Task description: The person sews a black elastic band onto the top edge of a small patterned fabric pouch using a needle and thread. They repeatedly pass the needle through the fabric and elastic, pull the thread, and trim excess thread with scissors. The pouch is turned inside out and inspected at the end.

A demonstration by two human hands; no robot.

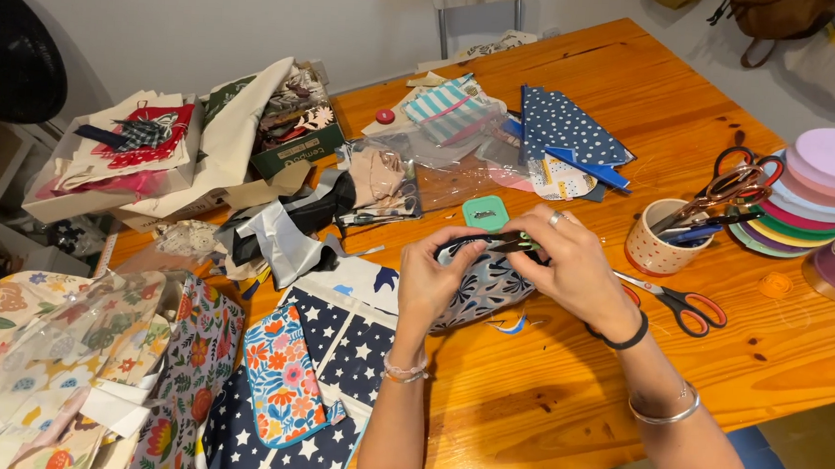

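1. The fingers [474, 251] of the left hand [431, 279] are pinching narrow on the near end of a thin dark strip [483, 239], and the right hand [570, 263] is closing its fingers on the other end, so both hands are holding it.
2. The strip is lying along the top edge of a small pouch [485, 287], in the middle of the frame, just above the desk [563, 388].
3. The pouch is looking soft and rounded, grey-blue with white leaf shapes; it is resting partly on star-printed dark fabric [357, 352].
4. I judge that the strip could be slipping out of line, because the cloth is soft and is giving way under the fingers.
5. The scissors [679, 304] are lying open just right of the right wrist; I think a quick elbow move could be knocking them.
6. A dotted cup [650, 254] of tools is standing further right.
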